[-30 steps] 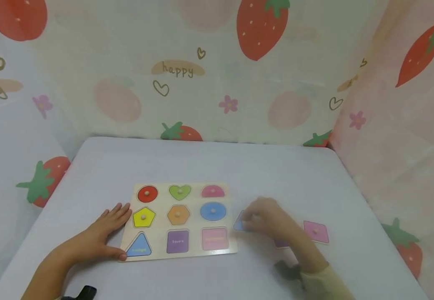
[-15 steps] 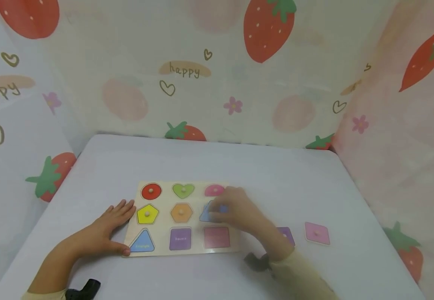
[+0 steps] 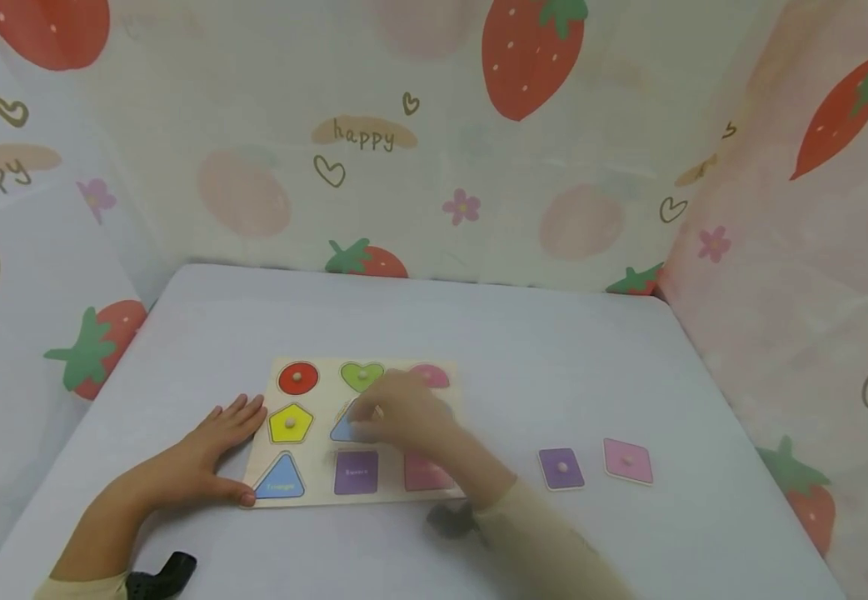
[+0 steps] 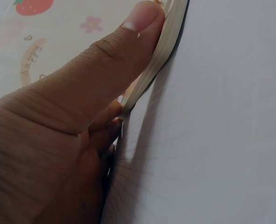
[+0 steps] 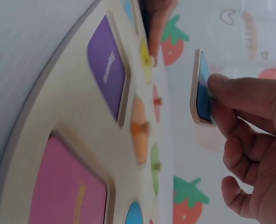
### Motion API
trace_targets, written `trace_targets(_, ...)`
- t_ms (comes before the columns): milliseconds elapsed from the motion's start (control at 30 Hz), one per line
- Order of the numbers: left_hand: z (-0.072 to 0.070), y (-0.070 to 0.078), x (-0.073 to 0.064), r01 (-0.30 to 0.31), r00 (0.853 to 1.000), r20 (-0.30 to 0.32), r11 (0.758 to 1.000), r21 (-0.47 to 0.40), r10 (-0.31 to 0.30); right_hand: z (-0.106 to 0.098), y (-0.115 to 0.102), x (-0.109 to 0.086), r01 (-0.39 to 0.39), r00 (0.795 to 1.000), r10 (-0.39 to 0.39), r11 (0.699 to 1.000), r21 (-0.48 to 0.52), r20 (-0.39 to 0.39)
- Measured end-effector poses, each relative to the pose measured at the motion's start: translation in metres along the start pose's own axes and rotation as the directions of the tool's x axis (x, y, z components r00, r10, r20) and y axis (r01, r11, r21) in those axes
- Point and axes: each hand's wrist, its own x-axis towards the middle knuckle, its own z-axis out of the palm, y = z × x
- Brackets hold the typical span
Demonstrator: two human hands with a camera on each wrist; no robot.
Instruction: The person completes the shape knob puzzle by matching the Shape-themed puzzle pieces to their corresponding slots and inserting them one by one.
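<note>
A wooden shape puzzle board (image 3: pixel 320 471) lies flat on the table. My left hand (image 3: pixel 197 471) is at its left edge, fingers extended and thumb (image 4: pixel 114 51) against the near corner. My right hand (image 3: pixel 407 417) pinches a blue triangle puzzle piece (image 5: pixel 203 88) between thumb and index finger. In the right wrist view the piece is held above the board, its other fingers loosely curled. The blue triangle recess (image 3: pixel 280 479), purple square recess (image 3: pixel 356 473) and pink rectangle recess (image 3: pixel 425 473) hold no pieces. Behind the right hand, part of the board is hidden.
Right of the board lie a purple square piece (image 3: pixel 562 469) and a pink rectangle piece (image 3: pixel 627 461). Knobbed pieces sit in the board, among them a red circle (image 3: pixel 298 378), yellow pentagon (image 3: pixel 291 423) and green heart (image 3: pixel 359 376). Strawberry-print curtains (image 3: pixel 269 108) enclose the table.
My right hand has carried the blue triangle piece leftward, from beside the board to above its middle. The purple square piece is now fully uncovered. My left hand stays at the board's edge.
</note>
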Motion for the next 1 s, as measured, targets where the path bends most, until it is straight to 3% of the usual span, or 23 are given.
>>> trace_targets(200, 0.000, -0.002, 0.002, 0.013, 1.000, 0.004, 1.000, -0.009, -0.013, 0.008, -0.017, 0.014, 0.013, 1.000, -0.014, 1.000, -0.013, -0.012)
trace_targets(433, -0.001, -0.003, 0.002, -0.007, 1.000, 0.006, 1.000, -0.014, 0.007, 0.023, -0.033, 0.029, 0.053, 0.999, -0.053, 0.991, -0.119, 0.004)
trace_targets(1000, -0.001, -0.005, 0.000, -0.090, 0.996, -0.021, 0.996, -0.001, 0.089, 0.059, -0.062, 0.044, -0.017, 0.992, 0.045, 0.974, -0.225, 0.121)
